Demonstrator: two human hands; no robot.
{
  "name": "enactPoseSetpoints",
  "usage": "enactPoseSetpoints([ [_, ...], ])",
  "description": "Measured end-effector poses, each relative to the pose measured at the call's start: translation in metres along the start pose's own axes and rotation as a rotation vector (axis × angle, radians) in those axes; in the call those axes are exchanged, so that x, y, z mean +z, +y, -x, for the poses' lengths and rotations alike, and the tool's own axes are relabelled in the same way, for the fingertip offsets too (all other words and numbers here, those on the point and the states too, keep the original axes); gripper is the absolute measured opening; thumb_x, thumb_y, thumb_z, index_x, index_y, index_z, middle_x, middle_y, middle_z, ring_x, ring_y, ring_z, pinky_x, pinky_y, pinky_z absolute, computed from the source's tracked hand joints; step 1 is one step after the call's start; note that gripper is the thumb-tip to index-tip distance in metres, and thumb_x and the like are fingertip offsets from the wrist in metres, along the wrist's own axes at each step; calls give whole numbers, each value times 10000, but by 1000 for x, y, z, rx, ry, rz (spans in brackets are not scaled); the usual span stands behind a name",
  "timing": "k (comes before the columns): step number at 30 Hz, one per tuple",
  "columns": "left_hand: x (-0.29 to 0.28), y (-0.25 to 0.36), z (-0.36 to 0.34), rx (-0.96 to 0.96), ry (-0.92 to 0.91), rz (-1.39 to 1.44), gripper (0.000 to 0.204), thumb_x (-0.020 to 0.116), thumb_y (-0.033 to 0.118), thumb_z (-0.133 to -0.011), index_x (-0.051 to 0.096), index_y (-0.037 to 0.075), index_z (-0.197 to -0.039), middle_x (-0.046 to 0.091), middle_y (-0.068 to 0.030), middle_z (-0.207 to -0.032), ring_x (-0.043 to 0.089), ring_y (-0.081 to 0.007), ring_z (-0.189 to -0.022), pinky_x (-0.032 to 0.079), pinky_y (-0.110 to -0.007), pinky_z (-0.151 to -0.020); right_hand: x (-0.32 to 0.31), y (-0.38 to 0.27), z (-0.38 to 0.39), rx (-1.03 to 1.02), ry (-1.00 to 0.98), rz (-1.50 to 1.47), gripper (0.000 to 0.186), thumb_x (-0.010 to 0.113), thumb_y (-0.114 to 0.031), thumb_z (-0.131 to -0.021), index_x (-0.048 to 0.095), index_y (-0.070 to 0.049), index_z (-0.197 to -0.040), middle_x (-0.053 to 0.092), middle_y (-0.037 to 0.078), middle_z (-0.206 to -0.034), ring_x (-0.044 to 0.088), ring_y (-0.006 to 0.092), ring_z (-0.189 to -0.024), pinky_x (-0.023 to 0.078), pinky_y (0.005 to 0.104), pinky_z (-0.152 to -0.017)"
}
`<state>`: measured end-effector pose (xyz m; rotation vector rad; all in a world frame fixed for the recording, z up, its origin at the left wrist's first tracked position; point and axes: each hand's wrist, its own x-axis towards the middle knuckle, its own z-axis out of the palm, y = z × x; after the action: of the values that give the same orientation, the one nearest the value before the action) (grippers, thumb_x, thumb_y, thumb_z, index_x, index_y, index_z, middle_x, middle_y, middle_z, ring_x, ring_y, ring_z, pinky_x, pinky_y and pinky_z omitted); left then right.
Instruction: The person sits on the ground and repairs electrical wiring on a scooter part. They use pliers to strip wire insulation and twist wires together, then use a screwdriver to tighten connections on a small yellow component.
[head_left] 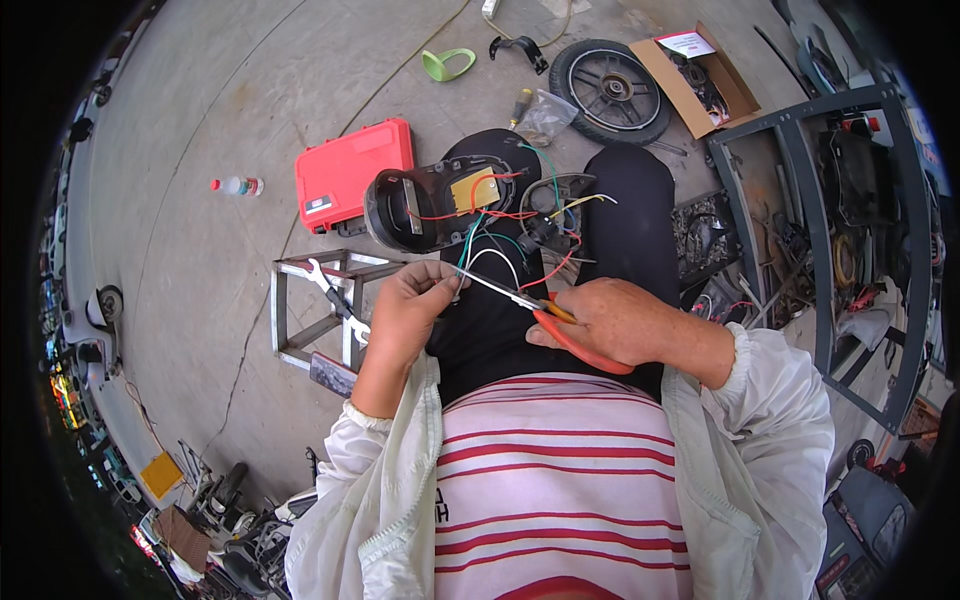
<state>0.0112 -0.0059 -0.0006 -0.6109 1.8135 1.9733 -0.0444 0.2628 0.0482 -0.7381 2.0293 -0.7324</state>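
My right hand [620,318] is closed round the red-orange handles of a pair of scissors [502,288]. Their blades point left, and the tips reach the fingertips of my left hand [412,300]. Thumb and fingers of that hand pinch the ends of thin green and white wires [471,236]; the exact ends are hidden. These wires come from a black plastic housing [392,232] with a yellow plate [470,190] inside, resting on my left thigh. Beside it, between my knees, sits a smaller dark part [552,222] with red, yellow and blue wires.
A red toolbox [350,170] lies beyond my left arm, near a bottle [240,186]. A metal frame stool [290,330] carries a wrench [335,300] and a phone [332,374]. Ahead are a wheel [585,85], screwdriver [521,105] and cardboard box [670,75]; a metal rack [815,240] stands right.
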Motion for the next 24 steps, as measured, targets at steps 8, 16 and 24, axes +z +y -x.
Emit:
enactPoseSetpoints([
  [8, 2, -4, 1, 16, 9, -14, 78, 640, 33, -957, 691, -19, -984, 680, 0, -867, 564, -44, -744, 427, -196, -683, 1, 3, 2, -5, -3, -9, 582, 625, -535, -962, 593, 20, -786, 535, 194, -591, 576, 398, -568, 456, 472, -569],
  [16, 0, -7, 0, 6, -9, -47, 115, 664, 89, -967, 701, -17, -991, 719, -34, -911, 622, -83, -828, 464, -224, -792, 1, 5, 3, -1, -1, 35, 577, 639, -528, -952, 603, 25, -790, 540, 199, -591, 572, 404, -564, 456, 473, -564],
  [24, 9, -2, 5, 40, 35, -20, 103, 659, 63, -964, 704, -28, -986, 687, -9, -857, 573, -52, -746, 438, -206, -690, 8, 9, 2, -4, 25, -39, 563, 640, -521, -956, 617, 21, -804, 545, 202, -603, 578, 394, -566, 457, 469, -565],
])
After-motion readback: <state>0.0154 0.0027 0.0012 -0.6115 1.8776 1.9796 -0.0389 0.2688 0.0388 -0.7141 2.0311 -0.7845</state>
